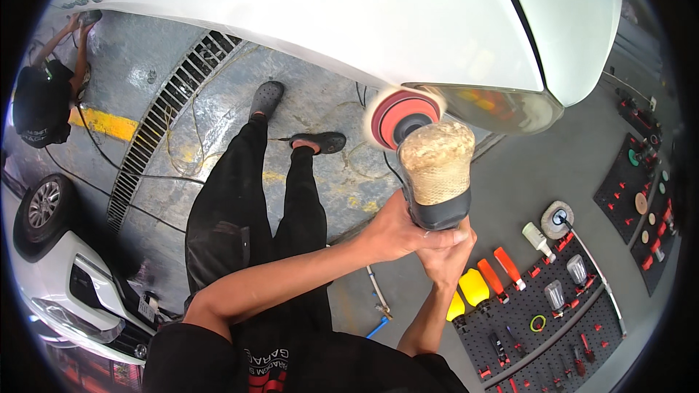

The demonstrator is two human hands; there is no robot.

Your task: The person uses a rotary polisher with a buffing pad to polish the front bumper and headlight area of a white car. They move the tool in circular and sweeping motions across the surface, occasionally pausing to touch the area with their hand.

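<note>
A polisher (437, 167) with a worn tan wrap and a dark grey rear end is held out in front of me. My left hand (397, 229) closes round its dark end from the left. Close against it, my right hand (448, 251) grips from the right and below, its fingers partly hidden. The round pad (373, 110), pale with a red backing, has a blurred rim. It meets the lower edge of a white car panel (328, 22), beside a smoked lamp lens (510, 108). Whether the pad presses on the lens too, I cannot tell.
At the far left a co-worker (51, 94) holds a dark tool to the same car. Black cables (164, 176) cross the wet floor near a drain grate (175, 109). Another white car (80, 284) stands lower left. A black pegboard (524, 320) holds bottles, brushes and tools at right.
</note>
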